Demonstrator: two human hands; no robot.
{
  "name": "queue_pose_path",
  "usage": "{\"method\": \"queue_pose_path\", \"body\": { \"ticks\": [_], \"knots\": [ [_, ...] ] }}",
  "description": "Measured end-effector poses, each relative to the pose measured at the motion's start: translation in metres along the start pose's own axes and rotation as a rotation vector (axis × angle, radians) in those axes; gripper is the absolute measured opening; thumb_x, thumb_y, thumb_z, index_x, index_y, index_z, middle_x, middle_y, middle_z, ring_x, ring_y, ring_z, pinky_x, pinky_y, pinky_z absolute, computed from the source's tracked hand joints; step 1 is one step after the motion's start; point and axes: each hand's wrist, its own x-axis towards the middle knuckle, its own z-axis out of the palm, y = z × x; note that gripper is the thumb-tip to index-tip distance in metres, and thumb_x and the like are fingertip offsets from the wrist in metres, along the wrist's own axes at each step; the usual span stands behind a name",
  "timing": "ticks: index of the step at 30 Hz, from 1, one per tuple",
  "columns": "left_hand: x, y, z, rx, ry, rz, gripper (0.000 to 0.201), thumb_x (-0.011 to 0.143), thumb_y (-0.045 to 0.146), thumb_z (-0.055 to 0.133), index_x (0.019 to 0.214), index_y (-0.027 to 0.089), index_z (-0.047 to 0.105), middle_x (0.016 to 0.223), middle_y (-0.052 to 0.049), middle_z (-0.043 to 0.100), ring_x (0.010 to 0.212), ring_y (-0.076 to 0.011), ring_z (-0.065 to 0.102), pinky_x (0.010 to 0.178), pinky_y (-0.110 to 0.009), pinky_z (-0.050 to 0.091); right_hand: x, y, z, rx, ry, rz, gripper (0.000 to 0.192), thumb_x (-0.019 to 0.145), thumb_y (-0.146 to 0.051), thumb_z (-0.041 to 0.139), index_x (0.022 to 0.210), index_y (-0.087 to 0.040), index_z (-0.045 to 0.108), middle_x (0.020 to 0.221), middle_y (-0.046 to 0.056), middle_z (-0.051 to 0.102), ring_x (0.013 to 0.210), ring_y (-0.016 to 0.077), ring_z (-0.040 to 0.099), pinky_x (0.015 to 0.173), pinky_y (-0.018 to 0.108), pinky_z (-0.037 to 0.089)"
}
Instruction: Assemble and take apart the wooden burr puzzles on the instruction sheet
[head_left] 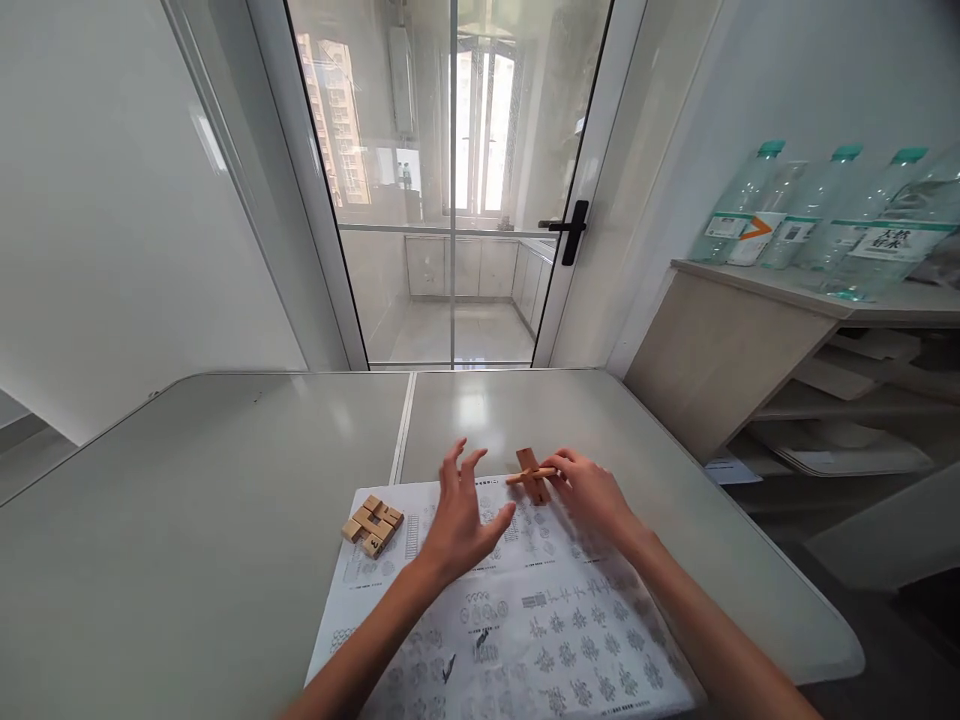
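Just right of the frame's centre, the right hand [592,492] pinches a slim wooden stick [531,475] by its near end, fingers closed on it, holding it crosswise over a darker wooden bar [534,477] so the two make a small cross above the far edge of the printed sheet [525,620]. The left hand [461,515] hovers beside it, centre frame, fingers spread and curled, gripping nothing, its fingertips near the stick's free end but apart from it. To my eye the joining would go best with the loose hand steadying the darker bar while the stick is kept level, since a tilt would jam the notch; whether the bar rests on the paper or is lifted I cannot tell. Further left on the sheet's corner lies one assembled block of pale wooden pieces [373,525], untouched. So: two loose pieces in hand, one finished cluster, one sheet, all on the grey table [187,520]. At upper right, a shelf [750,340] carries four large water bottles [814,215] with green caps; a glass door [450,180] fills the top centre.
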Motion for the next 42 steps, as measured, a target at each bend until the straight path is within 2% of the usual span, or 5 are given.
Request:
{"method": "queue_pose_path", "body": {
  "ticks": [6,11,24,37,42],
  "knots": [
    [0.024,-0.029,0.043,-0.129,-0.013,-0.066,0.085,0.091,0.034,0.076,0.159,0.026,0.025,0.169,-0.023,0.027,0.161,-0.0414,0.029,0.122,-0.065,0.041,0.038,-0.011,0.016,0.141,-0.027,-0.026,0.022,0.099,-0.022,0.059,0.103,-0.028,0.08,0.109,0.005,0.08,0.083,0.0202,0.072,0.073,0.03,0.045],
    [0.022,-0.036,0.046,-0.154,-0.066,-0.069,0.079,0.092,0.031,0.074,0.156,0.029,0.029,0.146,-0.016,0.059,0.137,-0.0353,0.059,0.112,-0.06,0.051,0.055,-0.007,0.034,0.452,-0.024,0.003,0.025,0.101,-0.04,0.057,0.106,-0.025,0.075,0.099,0.006,0.08,0.081,0.0213,0.073,0.077,0.033,0.053],
    [0.025,-0.027,0.042,-0.205,-0.106,-0.145,0.05,0.104,0.035,0.057,0.148,0.031,0.034,0.127,-0.01,0.074,0.12,-0.0319,0.069,0.104,-0.055,0.053,0.045,-0.004,0.033,1.1,-0.042,0.11,0.038,0.096,-0.058,0.068,0.092,-0.02,0.071,0.047,-0.008,0.049,0.043,0.0111,0.038,0.048,0.026,0.037],
    [0.03,-0.018,0.037,-0.501,0.016,-0.278,0.05,0.104,0.049,0.06,0.144,0.024,0.041,0.113,-0.008,0.076,0.104,-0.0249,0.076,0.093,-0.041,0.059,0.038,0.004,0.032,1.467,-0.495,0.116,0.065,0.093,-0.074,0.058,0.134,-0.024,0.063,0.07,-0.004,0.067,0.032,0.0087,0.042,0.032,0.023,0.026],
    [0.026,-0.012,0.037,-0.443,-0.012,-0.17,0.055,0.1,0.041,0.068,0.146,0.03,0.041,0.117,-0.005,0.074,0.109,-0.0238,0.074,0.102,-0.044,0.056,0.037,0.004,0.033,1.454,-0.521,0.139,0.059,0.086,-0.076,0.063,0.111,-0.023,0.068,0.068,-0.002,0.066,0.038,0.0091,0.043,0.039,0.024,0.03]
  ]
}}
